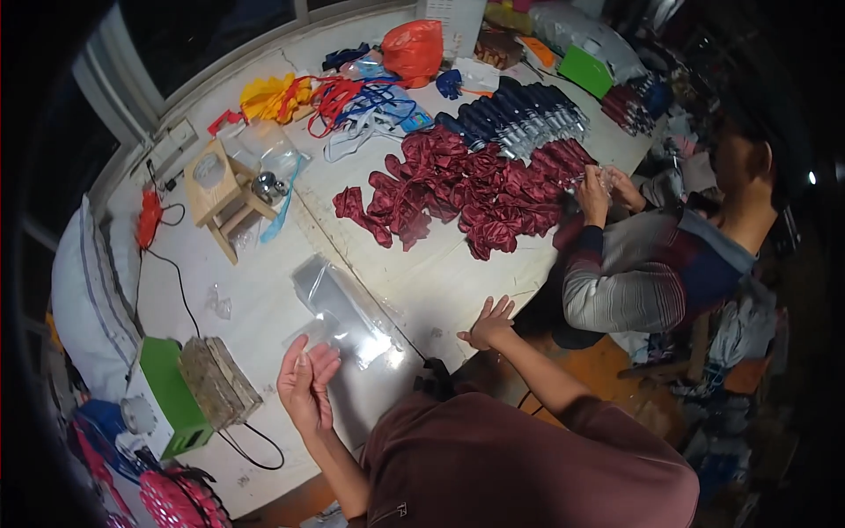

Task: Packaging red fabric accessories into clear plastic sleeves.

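My left hand [308, 385] is raised over the near part of the table, palm turned up and fingers loosely bent apart, with nothing seen in it. Just beyond its fingertips lies a stack of transparent plastic bags [339, 299], shining under the light. My right hand [489, 326] rests at the table's near edge, fingers spread and holding nothing. Farther off, a heap of crumpled dark red fabric pieces [440, 180] covers the middle of the table. Behind it lie rows of rolled dark blue bundles [519, 114] with silvery ends.
At right a co-worker [634, 273] sits with both hands [603, 189] beside the red fabric. A wooden stand [220, 189] and a metal ball-like piece [268, 185] stand left. A green machine [172, 396] with a cable is at near left. Straps [352, 101] and a red bag [412, 53] lie far back.
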A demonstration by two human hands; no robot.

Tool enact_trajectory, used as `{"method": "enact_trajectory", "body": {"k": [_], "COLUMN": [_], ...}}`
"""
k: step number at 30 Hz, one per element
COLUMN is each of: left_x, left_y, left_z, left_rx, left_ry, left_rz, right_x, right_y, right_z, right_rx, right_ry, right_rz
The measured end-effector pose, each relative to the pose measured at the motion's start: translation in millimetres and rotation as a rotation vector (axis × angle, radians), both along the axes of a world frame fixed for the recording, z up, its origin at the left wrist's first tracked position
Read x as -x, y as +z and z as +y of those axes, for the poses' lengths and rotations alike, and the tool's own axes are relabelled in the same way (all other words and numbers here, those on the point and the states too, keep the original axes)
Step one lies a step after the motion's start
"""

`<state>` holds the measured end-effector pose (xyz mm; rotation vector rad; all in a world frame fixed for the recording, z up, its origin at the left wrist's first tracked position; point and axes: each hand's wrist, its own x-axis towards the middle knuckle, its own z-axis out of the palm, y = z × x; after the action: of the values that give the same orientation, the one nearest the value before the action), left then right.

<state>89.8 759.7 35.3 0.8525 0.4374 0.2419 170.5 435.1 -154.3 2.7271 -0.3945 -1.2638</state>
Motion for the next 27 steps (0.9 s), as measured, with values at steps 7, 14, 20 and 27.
{"method": "enact_trajectory", "body": {"k": [7,14,20,27], "left_x": [8,2,-6,-4], "left_y": [-30,-29,-13,-22], "left_z": [20,12,-4,-2], "left_rx": [0.002,0.020,0.005,0.038], "left_ry": [-0.120,-0.049,0.023,-0.054], "left_rz": [-0.107,-0.060,0.069,-0.024], "right_x": [2,4,4,5], "right_y": [14,7,8,1], "right_z": [3,2,2,0], "right_rx": [-0.069,-0.045,-0.083,-0.103], "right_ry": [-0.034,-0.026,-0.042,-0.054], "right_rz": [-0.014,-0.049,-0.063,-0.091]}}
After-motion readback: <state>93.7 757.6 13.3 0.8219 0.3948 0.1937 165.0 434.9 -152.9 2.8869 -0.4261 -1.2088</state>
